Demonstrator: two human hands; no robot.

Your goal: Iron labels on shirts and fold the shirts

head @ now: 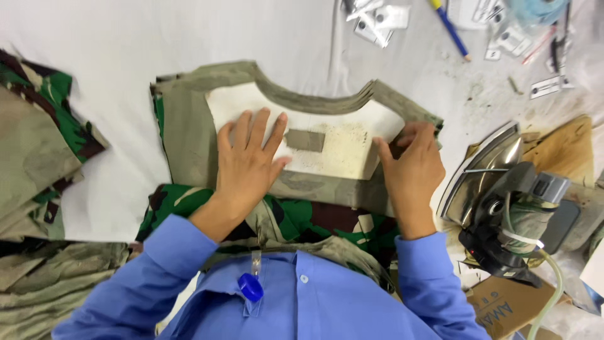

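A curved olive fabric piece (189, 119) lies on the white table cover, with a white interlining patch (340, 135) on top of it. A small grey-brown rectangle of cloth (306, 140) sits on the patch. My left hand (248, 157) lies flat with fingers spread on the patch's left part, its thumb touching the small rectangle. My right hand (412, 167) presses the right end, fingers curled over the fabric's edge. Camouflage cloth (302, 220) lies under both wrists.
A steam iron (497, 189) rests tilted on a brown pad at the right, its hose running down. Stacked camouflage pieces (38, 145) fill the left side. A blue pen (450, 28), small packets and labels lie at the top right. A cardboard box (497, 305) is at the lower right.
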